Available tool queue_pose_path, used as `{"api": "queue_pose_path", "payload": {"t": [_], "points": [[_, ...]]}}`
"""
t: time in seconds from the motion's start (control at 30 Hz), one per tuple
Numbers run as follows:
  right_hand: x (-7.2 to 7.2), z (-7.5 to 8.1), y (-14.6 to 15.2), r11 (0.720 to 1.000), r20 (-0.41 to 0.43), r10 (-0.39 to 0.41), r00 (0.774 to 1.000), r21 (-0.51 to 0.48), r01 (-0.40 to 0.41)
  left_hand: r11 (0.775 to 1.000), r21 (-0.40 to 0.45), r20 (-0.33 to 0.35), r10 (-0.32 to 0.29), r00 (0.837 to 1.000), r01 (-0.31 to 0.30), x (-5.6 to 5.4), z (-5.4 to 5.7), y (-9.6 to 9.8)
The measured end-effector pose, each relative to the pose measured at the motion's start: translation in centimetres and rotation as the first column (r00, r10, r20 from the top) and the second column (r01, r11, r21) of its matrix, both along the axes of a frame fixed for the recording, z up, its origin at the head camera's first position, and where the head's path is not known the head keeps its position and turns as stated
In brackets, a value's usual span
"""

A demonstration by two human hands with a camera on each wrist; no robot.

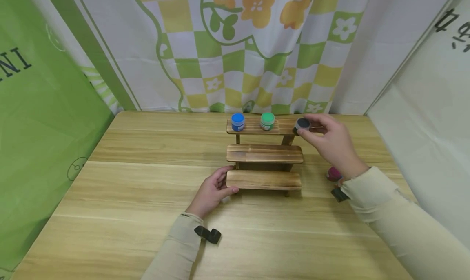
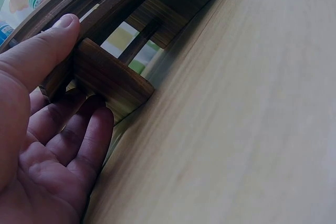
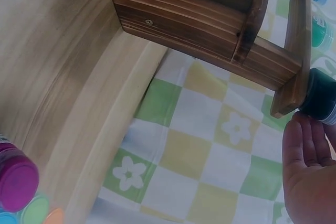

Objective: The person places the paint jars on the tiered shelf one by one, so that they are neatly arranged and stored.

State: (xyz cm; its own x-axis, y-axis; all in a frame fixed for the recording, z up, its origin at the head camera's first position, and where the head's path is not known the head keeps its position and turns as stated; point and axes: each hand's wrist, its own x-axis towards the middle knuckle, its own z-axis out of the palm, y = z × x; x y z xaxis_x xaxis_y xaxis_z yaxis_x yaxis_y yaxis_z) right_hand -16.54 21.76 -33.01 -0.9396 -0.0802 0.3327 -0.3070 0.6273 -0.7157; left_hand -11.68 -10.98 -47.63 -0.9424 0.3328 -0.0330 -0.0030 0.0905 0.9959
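Note:
A three-tier wooden stand [image 1: 265,154] stands on the table. My left hand [image 1: 210,193] grips the left end of its lowest step, the thumb at the front edge and the fingers around the end. Between thumb and fingers my right hand [image 1: 333,143] pinches a small jar with a black lid [image 1: 302,124] at the right end of the top step. In the right wrist view that dark jar [image 3: 320,95] is right at the step's end; whether it bears on the wood I cannot tell. A blue jar [image 1: 238,122] and a green jar [image 1: 267,121] sit upright on the top step.
Near my right wrist a magenta jar [image 1: 333,174] stands on the wooden table [image 1: 139,198]. Beside it, the right wrist view shows green [image 3: 35,209], blue and orange lids at the lower left. A checkered curtain [image 1: 253,67] hangs behind the table's back edge.

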Motion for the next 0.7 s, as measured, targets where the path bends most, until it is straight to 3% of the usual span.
{"api": "queue_pose_path", "payload": {"t": [0.7], "points": [[-1.7, 0.4, -1.2, 0.999, 0.041, 0.024, 0.999, -0.03, -0.023, 1.0, 0.002, -0.002, -0.002, 1.0, 0.002, 0.0, 0.1, 0.0]]}}
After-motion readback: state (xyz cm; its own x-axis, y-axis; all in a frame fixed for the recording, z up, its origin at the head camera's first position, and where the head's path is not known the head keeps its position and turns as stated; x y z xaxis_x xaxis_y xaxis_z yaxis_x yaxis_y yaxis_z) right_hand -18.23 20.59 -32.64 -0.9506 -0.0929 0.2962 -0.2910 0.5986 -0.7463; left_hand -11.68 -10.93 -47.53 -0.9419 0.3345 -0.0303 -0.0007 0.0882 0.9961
